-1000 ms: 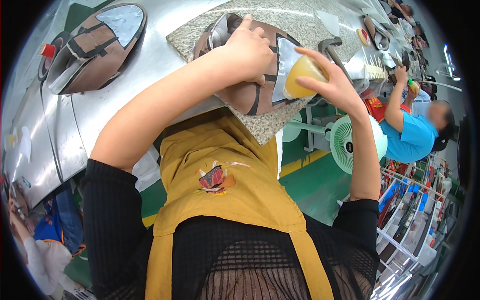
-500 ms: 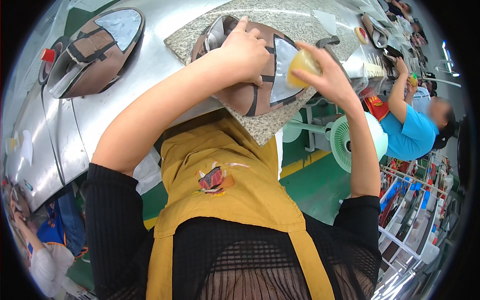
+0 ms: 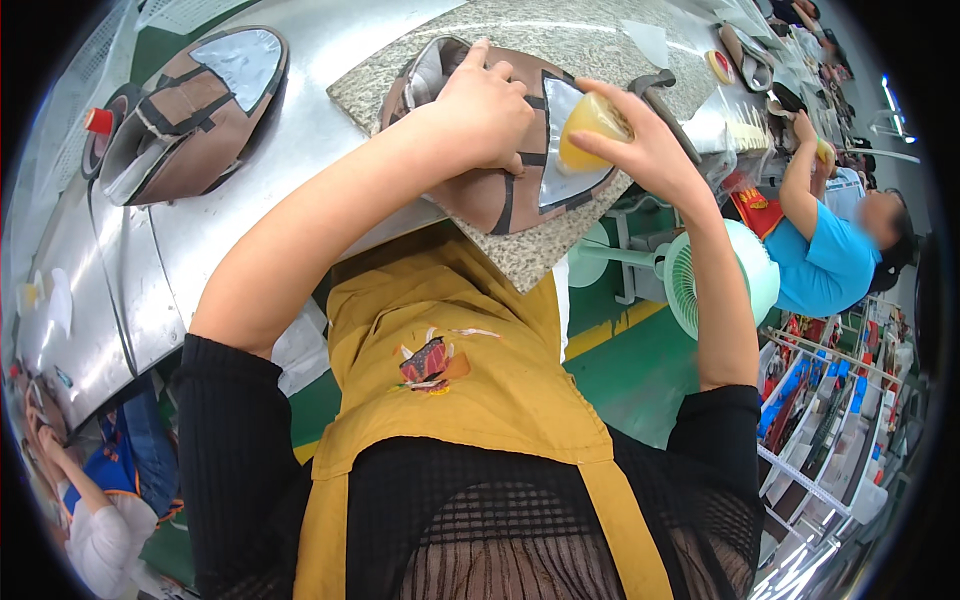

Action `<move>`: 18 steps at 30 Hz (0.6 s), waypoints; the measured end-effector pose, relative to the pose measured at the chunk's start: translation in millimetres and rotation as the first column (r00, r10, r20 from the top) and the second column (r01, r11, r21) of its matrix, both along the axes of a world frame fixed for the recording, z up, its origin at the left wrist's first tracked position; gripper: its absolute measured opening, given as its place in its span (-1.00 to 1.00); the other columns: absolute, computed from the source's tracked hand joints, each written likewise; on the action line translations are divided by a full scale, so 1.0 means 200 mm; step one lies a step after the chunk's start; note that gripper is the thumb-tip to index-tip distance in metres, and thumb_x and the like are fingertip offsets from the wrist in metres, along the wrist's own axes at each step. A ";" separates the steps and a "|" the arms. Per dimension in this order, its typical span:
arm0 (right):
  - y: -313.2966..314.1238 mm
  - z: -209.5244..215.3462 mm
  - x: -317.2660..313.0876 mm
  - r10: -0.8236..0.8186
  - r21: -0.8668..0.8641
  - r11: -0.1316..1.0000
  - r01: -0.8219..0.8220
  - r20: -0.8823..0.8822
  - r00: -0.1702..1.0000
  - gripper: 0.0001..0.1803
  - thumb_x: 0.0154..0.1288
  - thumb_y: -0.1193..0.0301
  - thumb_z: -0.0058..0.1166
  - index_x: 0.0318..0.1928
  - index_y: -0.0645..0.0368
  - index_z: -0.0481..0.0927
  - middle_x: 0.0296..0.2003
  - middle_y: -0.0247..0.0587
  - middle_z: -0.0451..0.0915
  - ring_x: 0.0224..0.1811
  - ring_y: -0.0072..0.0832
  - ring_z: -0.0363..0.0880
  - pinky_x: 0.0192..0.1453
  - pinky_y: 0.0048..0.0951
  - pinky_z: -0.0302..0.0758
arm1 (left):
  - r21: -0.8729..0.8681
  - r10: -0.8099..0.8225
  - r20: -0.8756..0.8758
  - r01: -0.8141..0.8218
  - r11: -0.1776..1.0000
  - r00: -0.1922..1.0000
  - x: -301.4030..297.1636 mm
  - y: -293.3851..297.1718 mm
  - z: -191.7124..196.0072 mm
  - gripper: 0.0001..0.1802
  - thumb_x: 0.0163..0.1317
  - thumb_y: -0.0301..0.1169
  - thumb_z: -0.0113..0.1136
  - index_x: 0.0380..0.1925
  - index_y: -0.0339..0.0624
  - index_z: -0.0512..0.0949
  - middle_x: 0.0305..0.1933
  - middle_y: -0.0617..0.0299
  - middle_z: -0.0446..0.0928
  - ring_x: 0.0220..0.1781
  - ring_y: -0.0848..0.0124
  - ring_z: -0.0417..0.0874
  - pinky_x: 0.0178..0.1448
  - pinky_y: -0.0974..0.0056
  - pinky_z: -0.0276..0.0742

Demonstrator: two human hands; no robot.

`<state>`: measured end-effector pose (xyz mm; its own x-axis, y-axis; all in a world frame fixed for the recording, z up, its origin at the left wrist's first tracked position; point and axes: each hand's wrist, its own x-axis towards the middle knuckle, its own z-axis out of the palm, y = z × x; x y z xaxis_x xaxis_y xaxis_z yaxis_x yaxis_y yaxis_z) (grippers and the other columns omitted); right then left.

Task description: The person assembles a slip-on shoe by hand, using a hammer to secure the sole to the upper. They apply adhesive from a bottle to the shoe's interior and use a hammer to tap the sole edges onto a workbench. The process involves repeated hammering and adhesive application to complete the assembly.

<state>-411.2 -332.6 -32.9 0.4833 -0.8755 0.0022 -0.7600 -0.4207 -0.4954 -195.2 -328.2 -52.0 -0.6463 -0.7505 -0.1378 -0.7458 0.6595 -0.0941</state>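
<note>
A brown half-round bag [image 3: 468,203] with black strips and a silvery patch [image 3: 553,187] lies on the speckled stone slab [image 3: 530,262] in front of me. My left hand [image 3: 487,112] presses on its near side and grips it beside the grey-lined opening [image 3: 437,73]. In my right hand [image 3: 648,140] is a rounded, translucent yellowish lump [image 3: 592,127], pinched between thumb and fingers against the silvery patch. Its exact kind I cannot make out. A dark curved strip [image 3: 662,105] lies behind my right hand.
A second similar brown bag [image 3: 185,130] rests at the left on the metal table [image 3: 240,215], beside a red-capped thing [image 3: 98,121]. A tape roll [image 3: 720,67] lies at the slab's far right. A pale green fan [image 3: 722,280] stands to the right, near a person in blue [image 3: 822,268].
My right hand has shifted slightly left with the yellowish lump over the silvery patch, uncovering more of the dark strip. My left hand keeps its hold on the bag.
</note>
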 end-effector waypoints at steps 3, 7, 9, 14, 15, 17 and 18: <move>0.01 0.00 -0.04 -0.076 -0.089 0.992 0.089 0.139 0.987 -0.29 0.09 0.02 0.20 0.24 -0.02 0.38 -0.13 -0.03 0.47 -0.07 -0.20 0.52 0.09 -0.34 0.40 | 0.008 0.008 -0.004 -0.008 1.000 1.000 0.00 0.00 0.01 -0.42 -0.05 0.16 0.24 -0.14 0.01 0.63 0.12 0.24 0.48 0.24 0.27 0.38 0.47 -0.10 -0.09; 0.01 0.04 -0.09 -0.210 -0.326 0.931 0.164 -0.114 0.971 -0.30 0.10 0.01 0.20 0.24 -0.08 0.37 -0.13 -0.12 0.46 -0.08 -0.20 0.53 0.00 -0.28 0.46 | 0.005 0.008 -0.011 -0.008 1.000 1.000 0.00 0.00 0.00 -0.43 -0.05 0.16 0.24 -0.15 0.02 0.63 0.12 0.24 0.48 0.25 0.27 0.38 0.47 -0.09 -0.09; 0.06 0.05 -0.09 -0.229 -0.312 0.935 0.167 -0.173 0.958 -0.31 0.10 0.01 0.19 0.25 -0.11 0.36 -0.13 -0.15 0.46 -0.09 -0.21 0.54 -0.03 -0.26 0.48 | -0.002 0.004 -0.012 -0.004 1.000 1.000 0.00 0.00 0.00 -0.43 -0.05 0.16 0.24 -0.15 0.02 0.63 0.12 0.25 0.48 0.25 0.27 0.37 0.47 -0.09 -0.09; 0.21 0.07 -0.06 -0.249 -0.224 0.953 0.202 -0.208 0.946 -0.31 0.10 0.02 0.18 0.25 -0.11 0.35 -0.15 -0.16 0.46 -0.11 -0.22 0.55 -0.06 -0.26 0.50 | 0.008 0.012 0.005 -0.012 1.000 1.000 0.00 0.00 0.00 -0.43 -0.05 0.15 0.24 -0.14 0.03 0.63 0.13 0.25 0.48 0.26 0.28 0.36 0.47 -0.08 -0.10; 0.23 0.06 -0.05 -0.241 -0.196 0.959 0.203 -0.194 0.951 -0.31 0.10 0.03 0.19 0.25 -0.12 0.36 -0.15 -0.16 0.46 -0.11 -0.22 0.55 -0.06 -0.26 0.50 | 0.015 0.009 0.003 -0.009 1.000 1.000 0.01 0.00 -0.01 -0.43 -0.05 0.15 0.24 -0.14 0.03 0.63 0.13 0.24 0.48 0.26 0.27 0.35 0.47 -0.09 -0.09; 0.29 0.04 -0.02 -0.226 -0.149 0.967 0.205 -0.137 0.965 -0.31 0.09 0.04 0.20 0.24 -0.10 0.36 -0.16 -0.14 0.45 -0.11 -0.21 0.55 -0.06 -0.26 0.50 | 0.013 -0.001 0.004 0.001 1.000 1.000 0.00 0.00 0.00 -0.43 -0.06 0.14 0.24 -0.14 0.02 0.62 0.12 0.24 0.48 0.26 0.27 0.35 0.46 -0.09 -0.09; 0.33 0.03 0.01 -0.216 -0.124 0.971 0.203 -0.096 0.972 -0.30 0.08 0.05 0.21 0.24 -0.08 0.36 -0.16 -0.13 0.45 -0.11 -0.20 0.54 -0.05 -0.26 0.50 | 0.006 -0.010 0.001 0.010 1.000 1.000 0.00 0.00 0.00 -0.43 -0.06 0.14 0.24 -0.14 0.01 0.62 0.12 0.23 0.47 0.26 0.27 0.35 0.46 -0.10 -0.08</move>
<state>-409.1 -267.1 -26.8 0.2918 -0.9543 0.0644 -0.8833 -0.2947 -0.3646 -194.9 -327.8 -51.8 -0.6537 -0.7432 -0.1427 -0.7390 0.6675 -0.0913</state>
